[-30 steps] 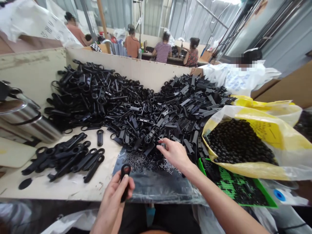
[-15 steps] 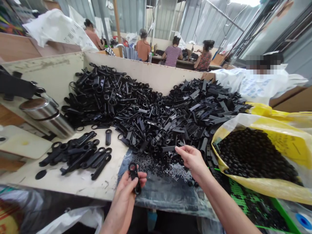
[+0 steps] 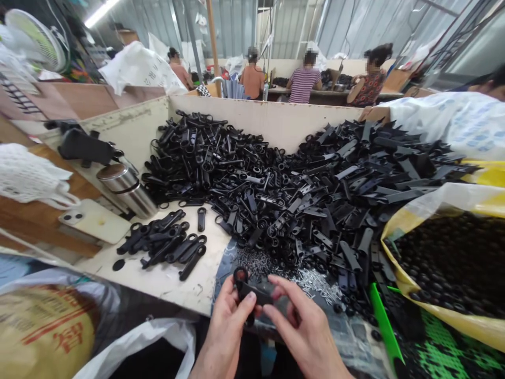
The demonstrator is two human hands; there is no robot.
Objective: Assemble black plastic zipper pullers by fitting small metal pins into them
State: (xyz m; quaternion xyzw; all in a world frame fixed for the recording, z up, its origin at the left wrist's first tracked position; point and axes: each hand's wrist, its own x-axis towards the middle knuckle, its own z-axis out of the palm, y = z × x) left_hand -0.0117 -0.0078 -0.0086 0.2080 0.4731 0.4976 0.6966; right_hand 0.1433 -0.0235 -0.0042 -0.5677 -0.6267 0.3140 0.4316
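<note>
My left hand (image 3: 226, 321) is closed around a black plastic part with a ring end (image 3: 240, 276). A flat black strip (image 3: 256, 296) lies across that part under my left thumb and points to the right. At the strip's right end is my right hand (image 3: 303, 326), thumb and fingers apart; whether they touch the strip I cannot tell. Behind both hands lie small silver pins (image 3: 319, 284) and a patch of tiny dark screws (image 3: 252, 259). A large heap of black ring-ended parts (image 3: 197, 152) merges on the right with flat black pieces (image 3: 379, 152).
Finished-looking black parts (image 3: 169, 242) lie at left, near a phone (image 3: 97, 221) and a steel flask (image 3: 128, 189). At right stand a yellow-white sack of black beads (image 3: 453, 258) and a green tray (image 3: 384, 326). Several people (image 3: 303, 79) sit at a far bench.
My right hand has come down and left, from over the heap to beside my left hand. A flat strip now shows across the held part. The view has turned left.
</note>
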